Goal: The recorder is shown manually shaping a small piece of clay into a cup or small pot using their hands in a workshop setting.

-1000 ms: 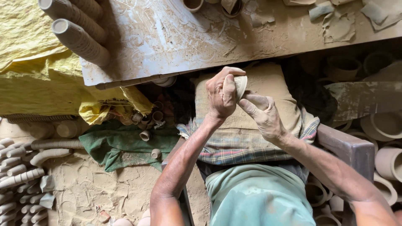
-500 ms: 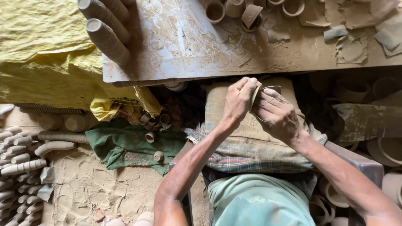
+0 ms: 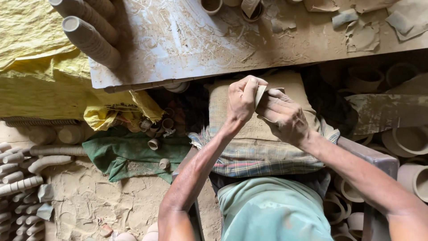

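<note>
My left hand (image 3: 243, 100) and my right hand (image 3: 285, 117) meet above my lap, both closed around a small pale clay cup (image 3: 261, 92). Only a sliver of the cup shows between the fingers. Under the hands lies a tan burlap pad (image 3: 292, 87) over a checked cloth (image 3: 263, 156) on my knees. Just beyond the hands runs the near edge of a clay-smeared work board (image 3: 187, 40).
Stacked clay cups (image 3: 89, 38) lie at the board's left corner, and more cups (image 3: 211, 5) stand at its far side. Yellow plastic sheeting (image 3: 40, 80) and a green cloth (image 3: 120, 151) lie left. Rows of stacked cups (image 3: 18, 172) fill the left floor; larger pots (image 3: 408, 138) sit right.
The view has shifted slightly, and both hands have stayed together on the cup, turning it a little between the fingers.
</note>
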